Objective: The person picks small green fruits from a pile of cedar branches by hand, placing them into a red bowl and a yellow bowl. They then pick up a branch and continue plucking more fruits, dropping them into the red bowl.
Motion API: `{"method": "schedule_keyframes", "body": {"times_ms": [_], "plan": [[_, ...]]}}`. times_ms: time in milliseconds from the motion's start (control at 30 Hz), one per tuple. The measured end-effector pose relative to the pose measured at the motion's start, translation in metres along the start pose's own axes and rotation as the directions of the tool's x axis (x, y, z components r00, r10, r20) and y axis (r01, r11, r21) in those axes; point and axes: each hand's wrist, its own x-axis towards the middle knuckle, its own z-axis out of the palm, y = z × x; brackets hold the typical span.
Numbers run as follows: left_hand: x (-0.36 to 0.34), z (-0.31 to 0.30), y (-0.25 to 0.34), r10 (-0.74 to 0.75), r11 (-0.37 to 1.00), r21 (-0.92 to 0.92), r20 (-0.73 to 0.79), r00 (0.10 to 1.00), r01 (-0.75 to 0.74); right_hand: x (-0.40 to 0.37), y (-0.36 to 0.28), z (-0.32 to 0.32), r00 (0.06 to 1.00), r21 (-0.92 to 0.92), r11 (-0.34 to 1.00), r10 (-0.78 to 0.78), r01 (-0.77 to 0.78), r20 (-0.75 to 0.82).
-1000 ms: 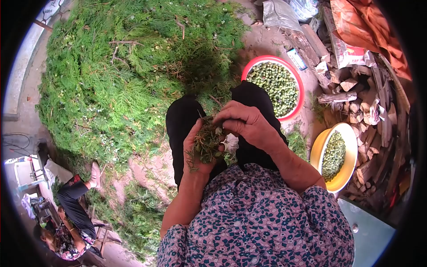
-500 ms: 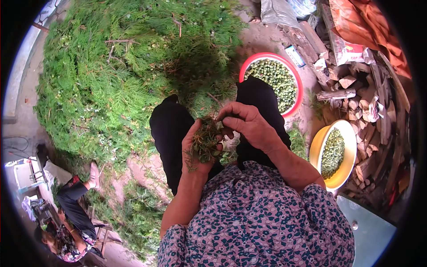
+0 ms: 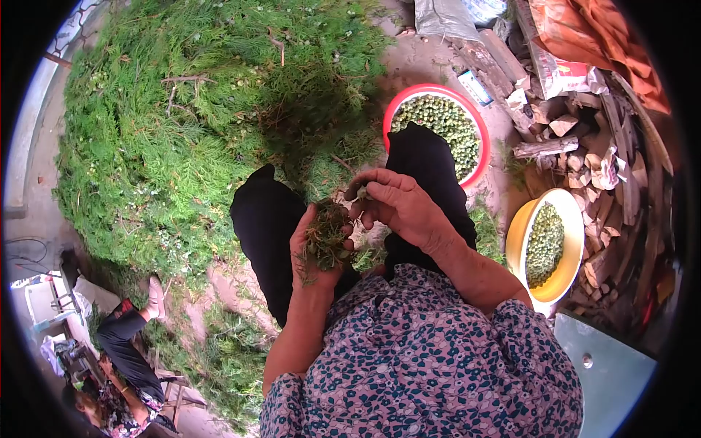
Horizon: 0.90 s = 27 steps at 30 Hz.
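My left hand [image 3: 305,264] is closed around a clump of green evergreen sprigs [image 3: 328,232], held in front of my lap. Just to the right, my right hand [image 3: 409,210] has thumb and forefinger pinched on a small pale-green cone [image 3: 362,193], partly hidden by the fingertips. A narrow gap separates the two hands. Past my right knee stands a red-rimmed basin [image 3: 483,135] full of small green cones [image 3: 436,120].
A large pile of evergreen branches [image 3: 161,153] spreads ahead and left. At right are a yellow basin [image 3: 518,244] with green cones, stacked firewood [image 3: 595,171] and a pale metal panel [image 3: 602,358]. Another person [image 3: 128,365] sits at lower left.
My right hand has drawn slightly away from the clump with the cone between its fingertips. My left hand still holds the sprigs. The camera view has shifted a little.
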Motion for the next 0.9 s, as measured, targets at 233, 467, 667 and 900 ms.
{"method": "schedule_keyframes", "body": {"times_ms": [233, 467, 667, 900], "plan": [[0.001, -0.001, -0.002, -0.021, 0.998, -0.055, 0.047, 0.999, 0.024, -0.007, -0.043, -0.022, 0.809, -0.587, 0.701, -0.573, 0.404, -0.128], [0.001, 0.004, -0.006, -0.024, 0.999, -0.024, 0.022, 0.999, 0.025, -0.014, -0.084, -0.054, 0.523, -0.992, 0.05, -0.852, 0.114, 0.017], [0.001, 0.008, -0.009, -0.022, 1.0, 0.02, 0.017, 1.0, 0.022, -0.024, -0.028, 0.024, 0.877, -0.912, 0.203, -0.409, 0.357, 0.252], [-0.004, 0.01, -0.014, 0.067, 0.998, 0.001, -0.07, 0.995, -0.067, -0.008, 0.02, 0.019, 0.866, -0.889, 0.125, -0.318, 0.441, 0.385]]}}
